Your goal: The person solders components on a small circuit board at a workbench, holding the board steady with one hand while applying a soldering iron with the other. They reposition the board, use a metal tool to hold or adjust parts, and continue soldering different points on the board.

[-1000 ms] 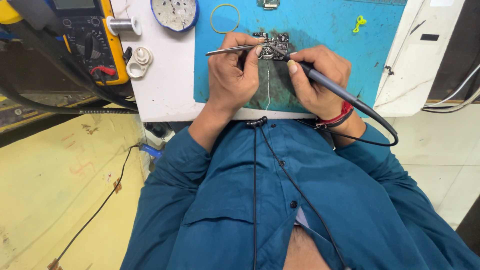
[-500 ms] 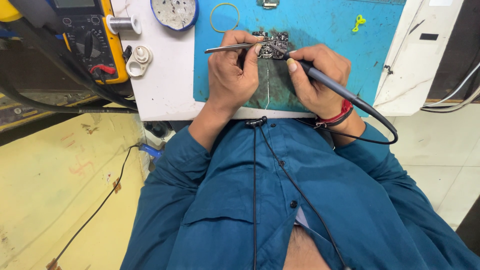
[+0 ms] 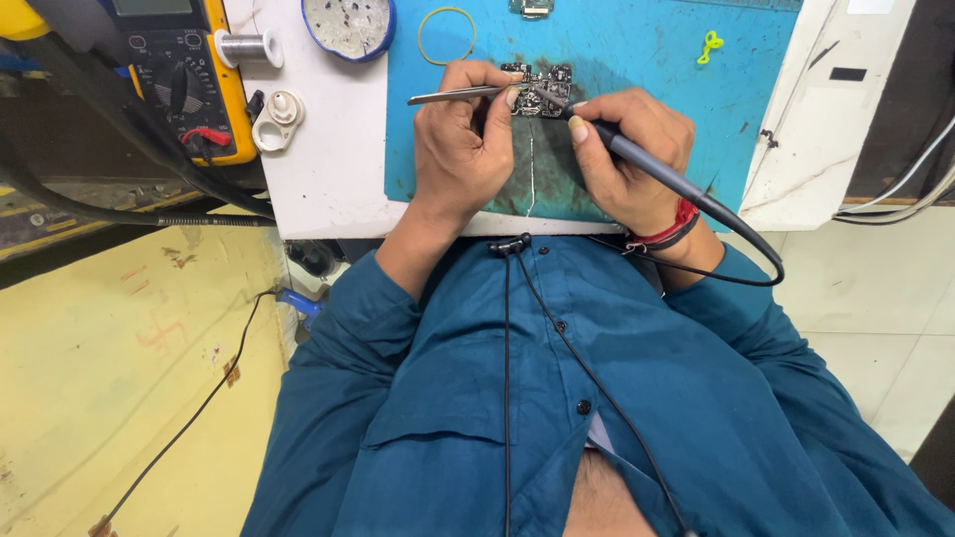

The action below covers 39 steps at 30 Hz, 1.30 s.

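A small dark circuit board lies on a blue work mat. My left hand grips metal tweezers whose tips rest on the board. My right hand holds a dark soldering iron like a pen, with its tip at the board. The iron's cable loops off to the right past my wrist.
A yellow multimeter, a solder spool, a white round part and a round blue-rimmed dish sit at the left on the white table. A yellow rubber band and a yellow-green clip lie on the mat.
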Tool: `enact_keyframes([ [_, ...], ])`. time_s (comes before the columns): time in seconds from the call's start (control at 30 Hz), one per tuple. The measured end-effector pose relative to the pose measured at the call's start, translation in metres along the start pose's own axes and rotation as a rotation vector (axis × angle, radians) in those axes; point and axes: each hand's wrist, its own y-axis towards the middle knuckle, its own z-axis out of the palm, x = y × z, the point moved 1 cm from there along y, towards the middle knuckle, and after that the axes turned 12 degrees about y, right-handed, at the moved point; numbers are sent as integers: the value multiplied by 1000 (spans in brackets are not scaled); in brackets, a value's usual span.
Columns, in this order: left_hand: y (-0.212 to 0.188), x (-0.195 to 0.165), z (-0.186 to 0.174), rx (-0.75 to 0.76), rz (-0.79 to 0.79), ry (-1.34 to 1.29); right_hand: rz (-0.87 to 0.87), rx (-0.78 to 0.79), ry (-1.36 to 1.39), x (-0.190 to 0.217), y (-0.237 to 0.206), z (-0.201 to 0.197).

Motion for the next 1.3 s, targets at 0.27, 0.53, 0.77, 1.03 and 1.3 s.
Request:
enact_keyframes([
  [0.27,2,-1,-2,-7,36,-75,76,-47,51,-9,-7,-1],
  [0.53,1,-2,-1,-6,46,-12,-39,13,-76,-7,-12,0],
  [0.77,1,-2,0,-14,48,8,-60,81,-94,-1,-6,0],
  [1.03,0,-5,0,-15,38,6,-49,92,-91,3,-3,0],
  [1.3,0,-5,-1,-4,27,6,-47,83,-68,4,-3,0],
])
